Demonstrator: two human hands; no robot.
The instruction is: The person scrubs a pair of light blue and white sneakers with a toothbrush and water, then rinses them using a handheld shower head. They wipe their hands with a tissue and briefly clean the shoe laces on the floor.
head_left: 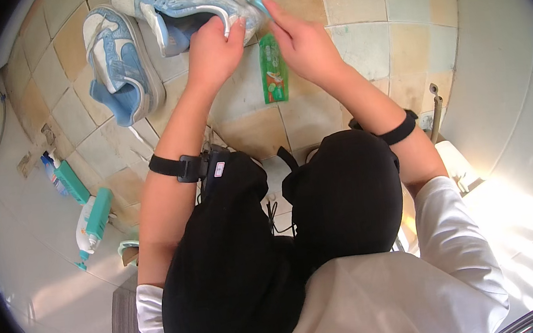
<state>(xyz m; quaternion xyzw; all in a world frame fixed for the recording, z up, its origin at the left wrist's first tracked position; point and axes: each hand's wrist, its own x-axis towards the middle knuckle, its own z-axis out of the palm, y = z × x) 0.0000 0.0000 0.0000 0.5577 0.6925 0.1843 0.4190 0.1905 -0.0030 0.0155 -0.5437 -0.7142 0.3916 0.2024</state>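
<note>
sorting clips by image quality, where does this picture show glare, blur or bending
Head view: sunlight burns out streaks on the pale surface at lower right; head view: the teal tool in the right hand smears at its far end, probably from motion; head view: the tiled floor's right edge bows.

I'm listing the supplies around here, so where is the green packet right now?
In the head view, the green packet lies on the tiled floor, above the picture's centre, between the left hand and right hand.
</note>
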